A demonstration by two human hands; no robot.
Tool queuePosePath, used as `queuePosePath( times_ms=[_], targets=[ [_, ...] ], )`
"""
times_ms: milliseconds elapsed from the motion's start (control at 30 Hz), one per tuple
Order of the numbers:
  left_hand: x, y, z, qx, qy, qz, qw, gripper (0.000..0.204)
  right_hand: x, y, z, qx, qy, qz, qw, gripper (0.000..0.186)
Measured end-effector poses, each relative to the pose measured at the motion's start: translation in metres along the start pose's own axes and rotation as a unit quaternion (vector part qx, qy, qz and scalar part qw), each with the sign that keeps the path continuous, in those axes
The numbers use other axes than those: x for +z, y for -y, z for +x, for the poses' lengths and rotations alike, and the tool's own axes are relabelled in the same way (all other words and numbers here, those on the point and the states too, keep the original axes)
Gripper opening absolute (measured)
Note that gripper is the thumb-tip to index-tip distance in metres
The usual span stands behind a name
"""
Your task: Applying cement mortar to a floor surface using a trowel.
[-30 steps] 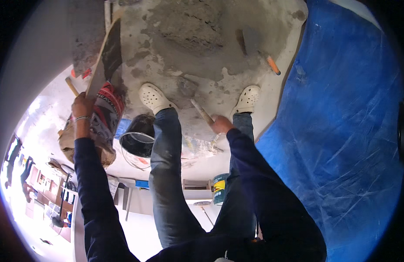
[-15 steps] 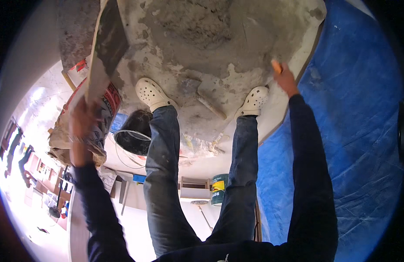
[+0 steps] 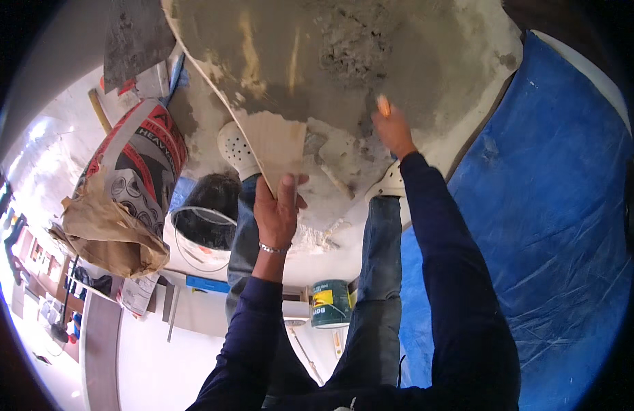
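Observation:
My left hand (image 3: 276, 214) grips the near end of a thin pale wooden board (image 3: 276, 140), thumb on top. Grey mortar coats the board's far part, and it hangs over the mortar-smeared mixing surface (image 3: 461, 89). My right hand (image 3: 395, 130) is closed around the orange handle (image 3: 383, 105) of a tool; its working end cannot be made out. Just beyond that hand lies a rough heap of wet mortar (image 3: 354, 44). Between my white clogs, a trowel with a worn wooden handle (image 3: 336, 179) rests on the surface, its blade partly hidden by the board.
To the left stand an opened red and grey paper sack (image 3: 142, 154) and a black bucket (image 3: 207, 212) with a wire handle. A blue plastic sheet (image 3: 536, 198) covers the right side. Behind my legs sits a green paint can (image 3: 330, 305). My clog (image 3: 238, 152) stands close to the board.
My left hand has swung the board rightward from the left side, turning it flatter over the mixing surface. My right hand has moved left with the orange-handled tool, closer to the mortar heap.

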State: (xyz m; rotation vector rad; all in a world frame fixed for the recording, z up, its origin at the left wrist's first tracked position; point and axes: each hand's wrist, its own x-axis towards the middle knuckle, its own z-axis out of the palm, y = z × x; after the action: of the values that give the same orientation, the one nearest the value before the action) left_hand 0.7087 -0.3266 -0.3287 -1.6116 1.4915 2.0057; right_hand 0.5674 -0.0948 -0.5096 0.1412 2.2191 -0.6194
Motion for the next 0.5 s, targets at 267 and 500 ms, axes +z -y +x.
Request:
queuePosePath(
  times_ms=[267,500],
  targets=[
    [-0.032,0.000,0.020,0.087,-0.077,0.144,0.983,0.034,-0.028,0.082,-0.013,0.101,0.160,0.270,0.944,0.019],
    [-0.031,-0.012,0.028,0.126,-0.022,0.040,0.991,0.036,-0.046,0.075,-0.039,0.071,0.127,0.258,0.955,0.019]
  ],
)
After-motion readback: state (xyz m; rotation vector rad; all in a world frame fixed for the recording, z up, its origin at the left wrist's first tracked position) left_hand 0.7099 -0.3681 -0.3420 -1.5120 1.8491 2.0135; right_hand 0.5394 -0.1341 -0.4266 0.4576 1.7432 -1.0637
